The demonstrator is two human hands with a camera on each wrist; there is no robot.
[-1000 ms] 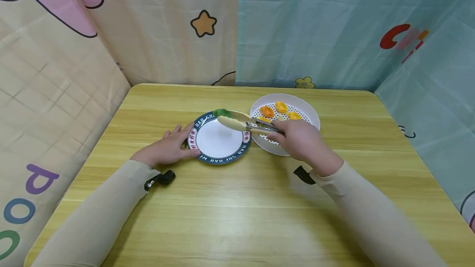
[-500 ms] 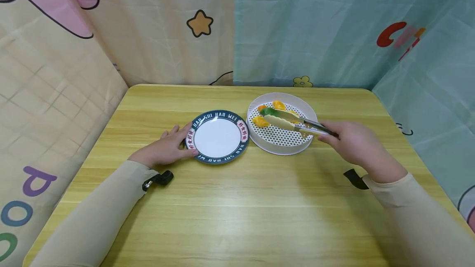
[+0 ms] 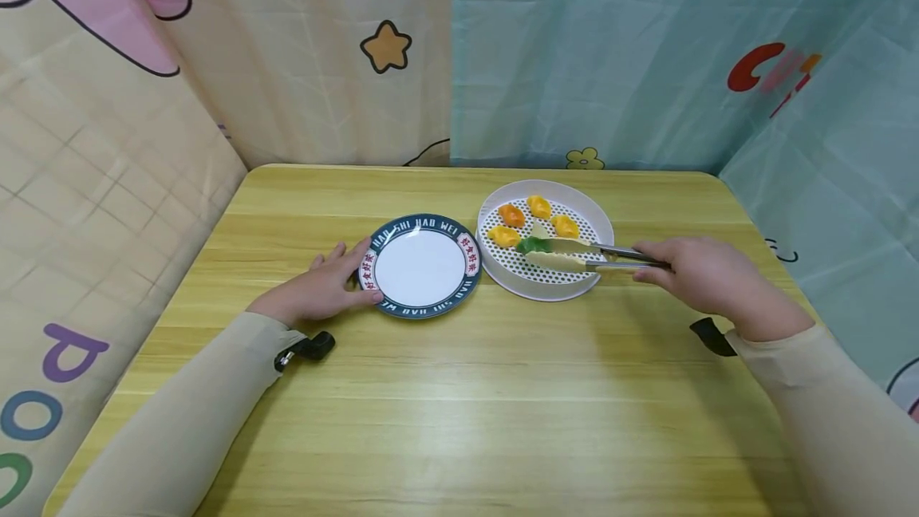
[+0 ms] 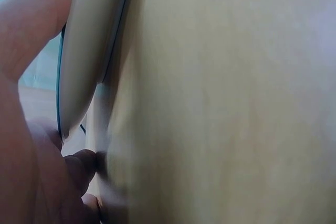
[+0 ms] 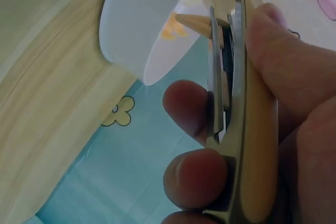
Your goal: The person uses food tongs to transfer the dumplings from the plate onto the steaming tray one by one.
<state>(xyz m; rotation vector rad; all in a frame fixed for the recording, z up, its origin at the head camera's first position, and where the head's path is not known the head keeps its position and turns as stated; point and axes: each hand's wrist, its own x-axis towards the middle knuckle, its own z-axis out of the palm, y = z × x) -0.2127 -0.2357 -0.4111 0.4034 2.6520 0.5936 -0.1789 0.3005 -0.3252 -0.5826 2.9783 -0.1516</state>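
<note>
My left hand [image 3: 319,282] holds the left rim of a white plate [image 3: 420,268] with a dark teal lettered border, thumb on the near edge. In the left wrist view the plate's underside [image 4: 89,40] tilts past the thumb, with other fingers near the tabletop. My right hand [image 3: 711,282] grips metal tongs [image 3: 617,255] with cream tips, reaching into a white perforated steamer basket [image 3: 549,290]. Between the tips sits a green dumpling-shaped piece [image 3: 533,245]. Around it lie a yellow piece [image 3: 504,236], an orange one [image 3: 512,215] and a few others.
Plate and basket stand side by side on a wooden table [image 3: 459,405]. Printed curtains [image 3: 589,46] hang right behind the table's far edge and along both sides. Each wrist wears a black strap.
My right hand has moved right, carrying the tongs and green piece from over the plate to the basket, now lower among the other pieces. My left hand stays on the plate.
</note>
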